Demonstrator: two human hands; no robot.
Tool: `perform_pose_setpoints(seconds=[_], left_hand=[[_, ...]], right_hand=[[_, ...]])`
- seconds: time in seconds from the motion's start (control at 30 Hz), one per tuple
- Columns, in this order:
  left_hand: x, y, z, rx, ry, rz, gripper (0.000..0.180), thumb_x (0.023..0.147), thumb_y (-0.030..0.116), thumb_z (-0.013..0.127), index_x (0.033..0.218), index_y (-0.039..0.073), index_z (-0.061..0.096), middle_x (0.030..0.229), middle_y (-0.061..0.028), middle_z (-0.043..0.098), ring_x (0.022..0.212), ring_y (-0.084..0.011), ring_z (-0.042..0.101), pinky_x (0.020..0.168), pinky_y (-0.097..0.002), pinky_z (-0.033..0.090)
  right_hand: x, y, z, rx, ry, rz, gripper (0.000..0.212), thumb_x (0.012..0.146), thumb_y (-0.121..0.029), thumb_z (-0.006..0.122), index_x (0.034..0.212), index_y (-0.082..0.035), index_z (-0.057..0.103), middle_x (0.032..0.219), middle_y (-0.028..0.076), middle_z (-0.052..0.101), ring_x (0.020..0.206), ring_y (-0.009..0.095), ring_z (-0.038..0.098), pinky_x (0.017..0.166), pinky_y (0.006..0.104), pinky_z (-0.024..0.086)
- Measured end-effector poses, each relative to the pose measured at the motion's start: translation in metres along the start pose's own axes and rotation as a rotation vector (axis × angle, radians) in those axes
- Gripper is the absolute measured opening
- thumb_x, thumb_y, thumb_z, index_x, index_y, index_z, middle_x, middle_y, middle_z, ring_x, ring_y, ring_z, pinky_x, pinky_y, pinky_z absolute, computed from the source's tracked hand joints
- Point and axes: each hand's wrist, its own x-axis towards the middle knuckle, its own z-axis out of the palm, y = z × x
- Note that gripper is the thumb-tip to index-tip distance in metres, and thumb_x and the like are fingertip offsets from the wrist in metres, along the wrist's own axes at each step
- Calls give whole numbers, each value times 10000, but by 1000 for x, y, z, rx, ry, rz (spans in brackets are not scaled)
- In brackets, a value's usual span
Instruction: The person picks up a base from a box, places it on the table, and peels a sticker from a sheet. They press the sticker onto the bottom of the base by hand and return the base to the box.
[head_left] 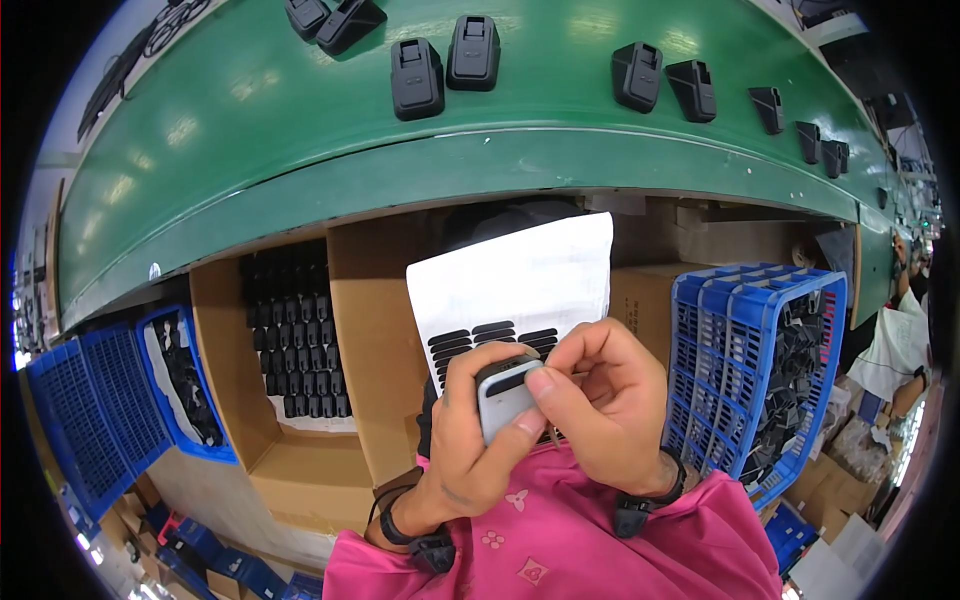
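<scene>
My left hand [475, 430] is wrapped round a small light-grey rounded case [505, 408], its thumb lying across the lower face. Near the top of that case runs a black strip [509, 378]. The thumb of my right hand [605, 405] presses at the strip's right end, with the other fingers curled in behind. Under both hands, a white backing sheet [515, 275] rests toward my lap. Rows of black strips [450, 342] like the one on the case show on the sheet, partly hidden by my hands.
Black plastic cradles [418, 80] stand along the green workbench [270, 120]. An open cardboard box [310, 465] with rows of black parts is at left, beside a blue crate [150, 390]. Another blue crate [710, 370], full of black parts, stands at right. People work at far right.
</scene>
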Motion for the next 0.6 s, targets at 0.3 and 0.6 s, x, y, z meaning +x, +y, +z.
perform_pose_setpoints(seconds=[0.3, 0.6], left_hand=[[-10, -10, -1, -484, 16, -201, 452, 820, 160, 596, 1203, -2, 421, 1039, -91, 549, 926, -157, 543, 825, -292, 446], [7, -24, -10, -490, 350, -97, 589, 794, 205, 670, 1257, -21, 383, 892, -146, 558, 700, -223, 581, 557, -280, 472]], right_hand=[[-1, 2, 0, 119, 43, 69, 146, 876, 11, 525, 1016, 12, 488, 804, 66, 588, 664, 84, 547, 589, 224, 479], [5, 2, 13, -182, -30, -194, 195, 833, -162, 620, 834, 8, 524, 658, 105, 587, 619, 154, 561, 575, 296, 450]])
